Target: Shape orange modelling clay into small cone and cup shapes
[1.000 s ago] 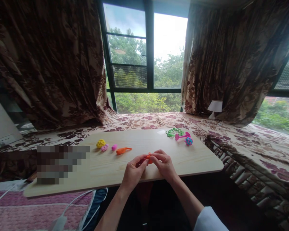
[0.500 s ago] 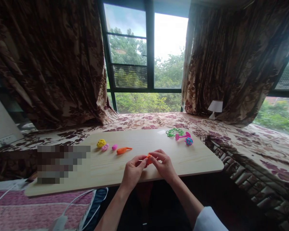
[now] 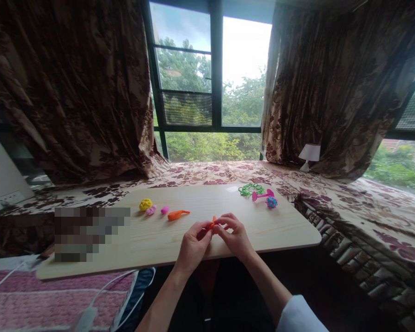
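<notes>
Lower centre of frame: the left hand (image 3: 192,244) and right hand (image 3: 238,237) pinch a small orange piece (image 3: 214,219) between thumbs and fingertips, over the wood-grain tabletop (image 3: 152,249). Handling appears unfinished, both grips being engaged. Left of centre, a carrot-shaped orange object (image 3: 175,215) and yellow lump (image 3: 145,204) lie untouched. Extent of work outstanding: cannot be determined.

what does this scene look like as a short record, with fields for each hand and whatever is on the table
left hand: pinches small orange piece
right hand: holds the same piece
surface: pale table
left of hands: yellow lump, pale pink lump, bright pink piece, carrot-shaped orange piece
right of hands: green stringy tangle, pink dumbbell-shaped piece, blue-and-pink knobbly ball
unclear: pixelated patch at table's left
behind: patterned curtains, window, white lamp
</notes>
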{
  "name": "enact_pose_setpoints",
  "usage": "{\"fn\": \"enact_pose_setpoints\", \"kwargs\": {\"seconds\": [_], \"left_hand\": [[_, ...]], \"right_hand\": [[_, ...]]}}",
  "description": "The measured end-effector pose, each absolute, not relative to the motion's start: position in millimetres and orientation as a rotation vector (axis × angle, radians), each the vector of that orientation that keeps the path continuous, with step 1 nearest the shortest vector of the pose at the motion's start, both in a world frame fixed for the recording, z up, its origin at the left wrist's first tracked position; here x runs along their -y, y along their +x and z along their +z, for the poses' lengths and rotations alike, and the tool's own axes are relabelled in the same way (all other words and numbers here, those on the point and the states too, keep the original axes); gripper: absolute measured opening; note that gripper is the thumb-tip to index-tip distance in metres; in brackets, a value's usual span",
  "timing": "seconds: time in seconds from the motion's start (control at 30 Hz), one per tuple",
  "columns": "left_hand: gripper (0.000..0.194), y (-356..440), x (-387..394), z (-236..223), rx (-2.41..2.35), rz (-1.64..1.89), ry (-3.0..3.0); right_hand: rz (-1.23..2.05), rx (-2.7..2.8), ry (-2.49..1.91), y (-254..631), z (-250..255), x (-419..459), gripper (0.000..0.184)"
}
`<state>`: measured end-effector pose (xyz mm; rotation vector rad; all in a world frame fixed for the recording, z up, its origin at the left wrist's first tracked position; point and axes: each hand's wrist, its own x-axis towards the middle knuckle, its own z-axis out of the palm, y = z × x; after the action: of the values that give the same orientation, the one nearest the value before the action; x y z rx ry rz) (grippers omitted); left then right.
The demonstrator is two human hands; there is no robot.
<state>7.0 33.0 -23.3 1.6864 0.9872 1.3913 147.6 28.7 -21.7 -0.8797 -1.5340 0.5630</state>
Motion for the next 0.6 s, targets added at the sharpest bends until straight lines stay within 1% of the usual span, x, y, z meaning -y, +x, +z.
{"fn": "enact_pose_setpoints", "kwargs": {"seconds": [0.27,0.6], "left_hand": [[0.027,4.7,-32.5,-22.9,-0.974,1.321,1.668],[0.022,5.3,-34.8,-25.9,-0.952,1.338,1.728]], "right_hand": [[0.553,1.535,-0.865,147.5,-22.7,-30.2,0.012],[0.555,1.512,-0.855,150.2,-21.8,-30.4,0.014]]}}
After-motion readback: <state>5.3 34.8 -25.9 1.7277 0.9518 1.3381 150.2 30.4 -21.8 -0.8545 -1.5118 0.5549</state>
